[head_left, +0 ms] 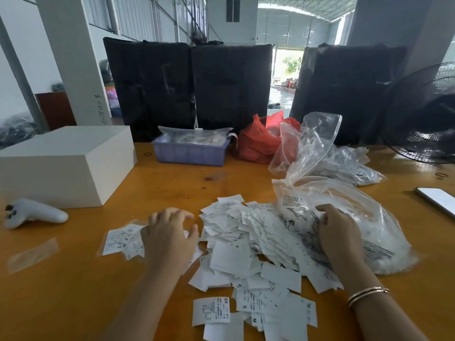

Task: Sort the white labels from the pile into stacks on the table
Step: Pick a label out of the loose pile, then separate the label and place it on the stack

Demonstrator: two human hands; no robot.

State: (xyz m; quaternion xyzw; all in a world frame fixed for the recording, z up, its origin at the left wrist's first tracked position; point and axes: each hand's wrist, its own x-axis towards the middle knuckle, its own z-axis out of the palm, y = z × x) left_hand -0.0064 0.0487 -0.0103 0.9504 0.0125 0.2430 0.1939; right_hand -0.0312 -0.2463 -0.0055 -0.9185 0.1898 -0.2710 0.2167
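Observation:
A loose pile of white labels (243,247) with printed size letters spreads over the middle of the orange table (73,291). A small separate stack of labels (120,238) lies to its left. My left hand (170,232) hovers between that stack and the pile, fingers loosely curled, holding nothing that I can see. My right hand (341,235) rests with fingers spread on a clear plastic bag of labels (364,225) at the pile's right edge. One label marked XS (211,311) lies alone near the front.
A white box (66,163) stands at the left with a white controller (34,214) in front of it. At the back are a purple bin (190,150), a red bag (261,141) and more clear bags (344,163). A phone (437,199) and a fan (423,114) are on the right.

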